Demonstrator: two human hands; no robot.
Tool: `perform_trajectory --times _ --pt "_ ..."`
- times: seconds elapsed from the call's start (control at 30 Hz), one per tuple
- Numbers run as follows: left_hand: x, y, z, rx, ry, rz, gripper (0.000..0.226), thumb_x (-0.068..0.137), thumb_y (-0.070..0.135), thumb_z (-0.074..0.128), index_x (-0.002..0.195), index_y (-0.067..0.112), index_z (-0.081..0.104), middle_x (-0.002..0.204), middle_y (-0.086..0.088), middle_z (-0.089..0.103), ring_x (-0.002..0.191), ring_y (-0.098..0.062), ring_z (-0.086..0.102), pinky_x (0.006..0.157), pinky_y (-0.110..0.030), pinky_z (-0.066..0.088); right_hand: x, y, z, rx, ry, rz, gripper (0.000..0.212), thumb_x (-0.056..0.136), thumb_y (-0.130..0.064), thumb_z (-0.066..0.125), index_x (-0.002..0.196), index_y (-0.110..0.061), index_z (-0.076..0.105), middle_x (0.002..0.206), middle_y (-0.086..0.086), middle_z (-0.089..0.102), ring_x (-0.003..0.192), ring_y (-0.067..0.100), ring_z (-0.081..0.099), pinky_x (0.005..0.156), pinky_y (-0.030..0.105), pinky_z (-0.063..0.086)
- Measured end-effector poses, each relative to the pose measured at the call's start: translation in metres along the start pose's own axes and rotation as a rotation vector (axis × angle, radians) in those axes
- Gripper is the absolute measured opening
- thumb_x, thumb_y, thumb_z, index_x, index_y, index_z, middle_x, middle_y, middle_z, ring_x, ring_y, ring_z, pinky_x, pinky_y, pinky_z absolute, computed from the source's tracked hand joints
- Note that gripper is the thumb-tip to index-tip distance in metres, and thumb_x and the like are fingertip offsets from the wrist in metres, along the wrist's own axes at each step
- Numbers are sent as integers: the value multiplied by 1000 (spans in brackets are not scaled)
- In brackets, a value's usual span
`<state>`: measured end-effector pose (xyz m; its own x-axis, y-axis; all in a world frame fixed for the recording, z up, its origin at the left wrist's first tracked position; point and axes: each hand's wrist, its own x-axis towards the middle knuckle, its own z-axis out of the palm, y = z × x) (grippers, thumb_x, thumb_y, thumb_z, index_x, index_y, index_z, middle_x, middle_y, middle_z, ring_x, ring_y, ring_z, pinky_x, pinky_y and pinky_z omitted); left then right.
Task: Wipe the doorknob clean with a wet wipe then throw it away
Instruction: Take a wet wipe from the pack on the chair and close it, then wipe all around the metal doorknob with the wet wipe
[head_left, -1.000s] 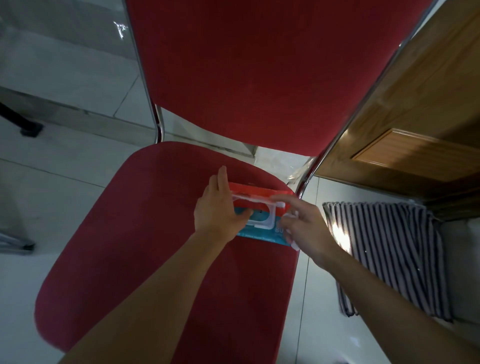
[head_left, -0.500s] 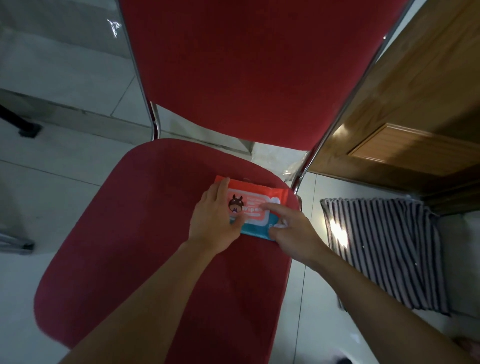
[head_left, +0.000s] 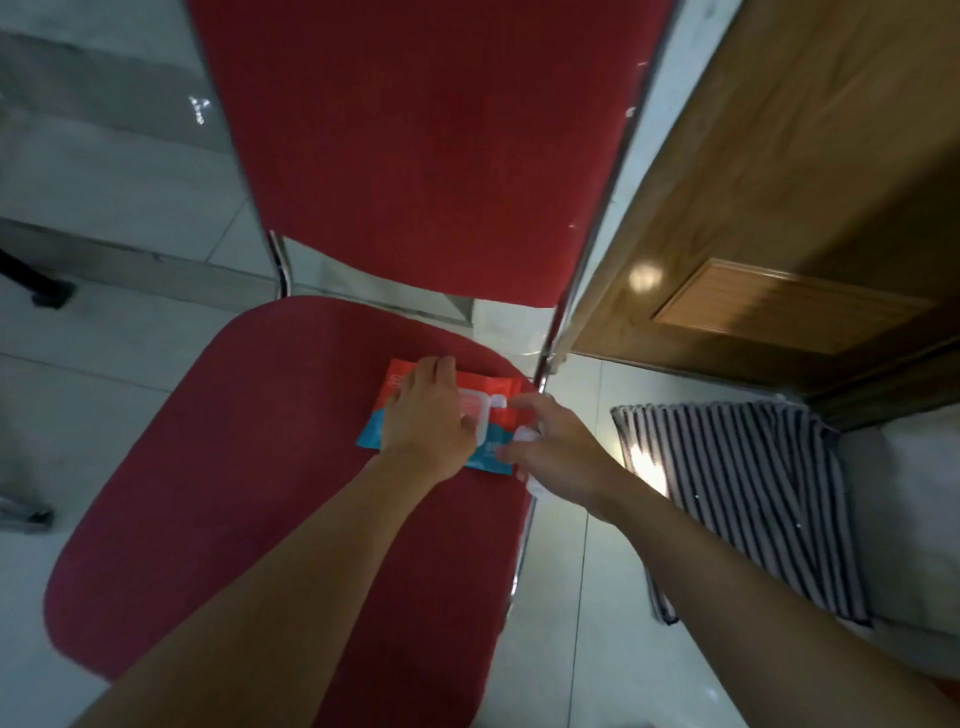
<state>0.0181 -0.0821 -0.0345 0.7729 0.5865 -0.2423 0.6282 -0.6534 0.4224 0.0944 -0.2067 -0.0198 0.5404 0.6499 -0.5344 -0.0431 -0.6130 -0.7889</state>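
A red and blue wet wipes pack (head_left: 400, 387) lies on the back right part of the red chair seat (head_left: 234, 467). Its white lid (head_left: 478, 410) is down. My left hand (head_left: 426, 421) rests on the pack's left half and holds it against the seat. At the pack's right end is my right hand (head_left: 558, 454), fingers curled, with bits of a white wet wipe (head_left: 525, 434) showing under them. No doorknob is in view.
The chair's red backrest (head_left: 426, 145) rises right behind the pack, with a chrome frame (head_left: 587, 260) on its right. A wooden door (head_left: 779, 182) stands to the right. A striped cloth (head_left: 748, 499) lies on the pale tiled floor (head_left: 104, 338).
The pack's lid, open one second ago, is now down. My right hand has drawn back from the lid to the pack's right end. My left hand stays on the pack.
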Motion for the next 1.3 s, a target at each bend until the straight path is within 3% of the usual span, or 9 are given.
perform_trajectory --times 0.2,0.3,0.47,0.57,0.77,1.0,1.1,1.17,1.3 --pt "-23 92 -10 -495 -293 239 48 77 7 67 121 9 48 103 -14 65 89 -31 63 72 -37 50 -51 -3 -77 136 130 -69 56 73 -9 62 123 -27 43 83 -10 53 76 1 54 53 9 42" --pt "-34 148 -22 -527 -399 335 48 74 9 71 118 14 52 100 -6 67 85 -20 66 68 -23 51 -86 -4 -129 162 207 -104 58 75 -8 59 127 -27 40 89 -11 50 82 4 53 61 19 43" --pt "-56 251 -57 -516 -360 495 19 80 18 67 92 32 62 83 14 67 76 1 64 61 -7 44 -150 -12 -215 156 333 -182 55 78 -15 64 127 -24 43 111 2 56 101 17 56 85 37 52" --pt "-69 313 -79 -515 -345 573 10 86 18 60 88 28 62 70 17 62 62 9 58 53 -4 40 -188 -21 -266 142 383 -261 44 81 -13 64 121 -19 49 107 10 61 98 20 60 84 37 54" --pt "-84 433 -122 -436 -254 706 10 87 21 57 93 20 65 85 0 68 78 -11 64 70 -30 50 -262 -43 -363 187 442 -430 36 78 -16 70 110 -13 55 93 8 67 79 14 68 68 28 57" --pt "-90 536 -168 -424 -146 827 15 88 12 54 94 20 65 90 3 68 85 -7 62 76 -26 50 -319 -65 -449 155 572 -565 16 77 -25 72 87 -15 66 81 2 69 73 16 65 64 27 52" --pt "-82 569 -184 -448 -107 863 19 89 9 53 93 21 66 92 4 68 87 -7 62 77 -25 51 -329 -74 -474 175 628 -632 8 78 -27 70 73 -21 66 64 -12 63 60 3 55 57 14 43" --pt "-74 588 -192 -457 -79 883 20 88 7 53 92 21 67 91 5 67 88 -7 62 77 -24 52 -332 -81 -490 187 676 -680 9 78 -27 70 69 -24 67 65 -16 63 64 -1 54 61 12 42" --pt "-50 621 -202 -480 -69 921 21 85 4 57 89 22 66 90 6 66 89 -8 62 78 -24 53 -326 -97 -523 314 703 -725 23 86 -19 61 66 -20 73 79 -3 61 86 13 55 75 29 45"
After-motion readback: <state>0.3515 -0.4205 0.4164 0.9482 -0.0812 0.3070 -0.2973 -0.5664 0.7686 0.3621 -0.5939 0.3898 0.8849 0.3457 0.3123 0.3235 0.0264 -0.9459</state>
